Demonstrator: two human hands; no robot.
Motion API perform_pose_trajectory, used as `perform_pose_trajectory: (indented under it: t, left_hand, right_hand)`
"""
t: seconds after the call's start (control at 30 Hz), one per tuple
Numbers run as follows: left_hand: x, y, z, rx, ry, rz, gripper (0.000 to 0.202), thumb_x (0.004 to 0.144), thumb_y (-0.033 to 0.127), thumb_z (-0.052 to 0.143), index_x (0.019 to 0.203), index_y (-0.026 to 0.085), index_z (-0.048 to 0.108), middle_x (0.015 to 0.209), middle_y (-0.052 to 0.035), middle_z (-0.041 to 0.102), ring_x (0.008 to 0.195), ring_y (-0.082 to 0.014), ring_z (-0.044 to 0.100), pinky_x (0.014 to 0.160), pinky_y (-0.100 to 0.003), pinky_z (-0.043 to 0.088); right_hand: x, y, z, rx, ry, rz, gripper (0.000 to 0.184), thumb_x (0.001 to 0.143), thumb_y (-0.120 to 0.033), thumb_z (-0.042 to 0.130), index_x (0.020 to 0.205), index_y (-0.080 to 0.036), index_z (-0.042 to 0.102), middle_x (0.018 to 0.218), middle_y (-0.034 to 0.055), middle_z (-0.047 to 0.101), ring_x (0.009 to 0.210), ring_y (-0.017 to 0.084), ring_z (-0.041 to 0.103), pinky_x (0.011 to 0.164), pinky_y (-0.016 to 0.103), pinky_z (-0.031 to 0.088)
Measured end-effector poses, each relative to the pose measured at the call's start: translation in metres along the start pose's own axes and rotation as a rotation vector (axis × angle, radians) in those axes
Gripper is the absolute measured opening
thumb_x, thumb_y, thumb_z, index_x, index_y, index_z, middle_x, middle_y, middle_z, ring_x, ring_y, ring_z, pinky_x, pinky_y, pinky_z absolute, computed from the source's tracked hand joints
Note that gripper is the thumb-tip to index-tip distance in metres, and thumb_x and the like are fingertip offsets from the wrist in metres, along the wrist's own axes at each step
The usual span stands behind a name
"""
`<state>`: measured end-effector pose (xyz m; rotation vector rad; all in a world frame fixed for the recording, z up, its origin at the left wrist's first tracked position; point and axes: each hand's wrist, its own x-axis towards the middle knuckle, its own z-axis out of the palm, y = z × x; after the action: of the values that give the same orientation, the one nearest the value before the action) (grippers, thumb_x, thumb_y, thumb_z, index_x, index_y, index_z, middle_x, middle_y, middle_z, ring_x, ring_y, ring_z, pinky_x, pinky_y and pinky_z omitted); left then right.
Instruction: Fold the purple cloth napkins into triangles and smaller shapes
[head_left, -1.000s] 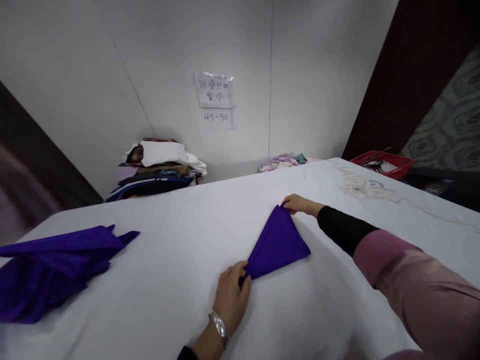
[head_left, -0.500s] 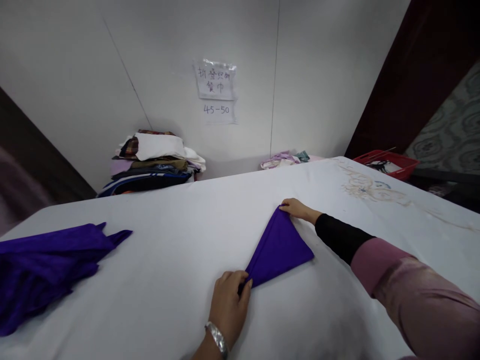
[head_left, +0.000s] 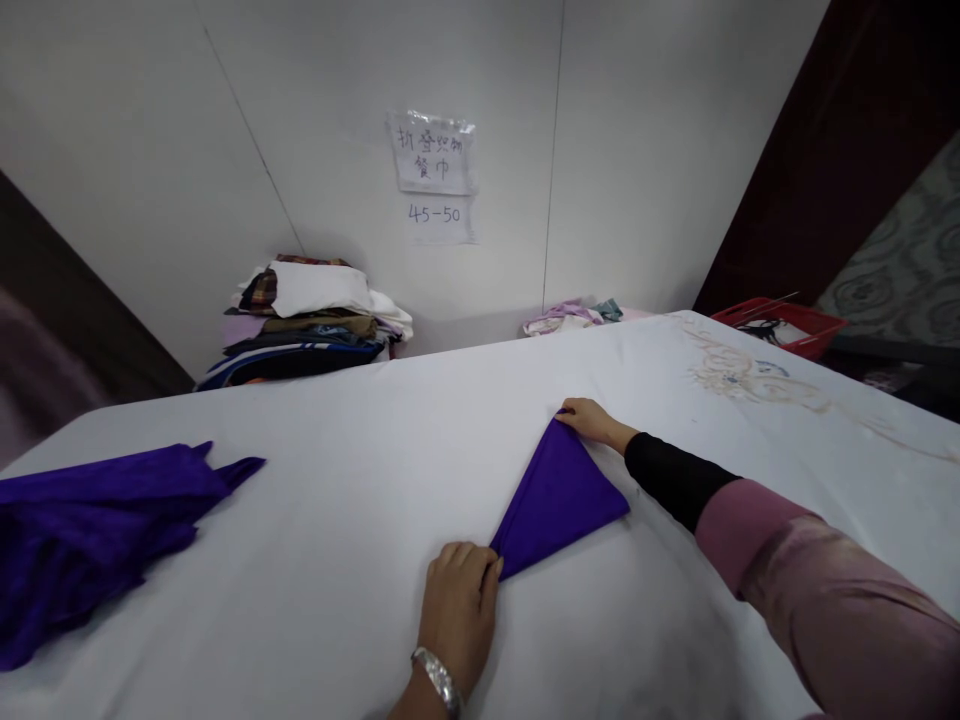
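- A folded purple cloth (head_left: pixel 566 500) lies on the white-covered table (head_left: pixel 337 520), in front of the person and between the two hands, roughly triangular, with layered folds along its left edge
- The left hand (head_left: pixel 457 605) is at the cloth's near left corner, thumb and fingers drawn together with the corner gripped between them; a silver bracelet (head_left: pixel 436 678) circles the wrist
- The right hand (head_left: pixel 591 418) is at the far corner, its fingers closed in a pinch on the tip of the cloth; a black undersleeve (head_left: pixel 679 478) shows below a pink sleeve (head_left: pixel 757 535)
- The cloth's third corner points right and is free of both hands
- A second purple cloth (head_left: pixel 105 530) lies loose and rumpled at the left of the table, well apart from the hands
- Beyond the table's far edge, a stack of clothes (head_left: pixel 307 335) is at left and a smaller heap of fabric (head_left: pixel 566 318) farther right
- A red basket (head_left: pixel 821 325) is near the far right edge, past a floral pattern (head_left: pixel 739 380) on the white cover
- Handwritten paper signs (head_left: pixel 433 155) hang on the pale wall (head_left: pixel 637 150)
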<state>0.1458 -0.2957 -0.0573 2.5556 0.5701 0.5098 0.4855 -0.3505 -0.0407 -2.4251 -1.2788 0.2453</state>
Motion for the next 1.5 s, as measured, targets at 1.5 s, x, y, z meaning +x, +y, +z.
perform_pose_trajectory:
  t: [1.5]
  left_hand:
    - [-0.020,0.002,-0.011,-0.054,0.129,-0.179,0.020,0.068,0.014,0.065,0.083,0.022,0.052,0.095,-0.0017,0.057,0.097,-0.0210,0.050,0.086,-0.039,0.038]
  right_hand:
    - [0.014,0.020,0.015,-0.064,0.066,0.091,0.026,0.074,-0.041,0.060,0.084,-0.017,0.065,0.081,0.0056,0.066,0.073,0.019,0.058,0.059,0.026,0.037]
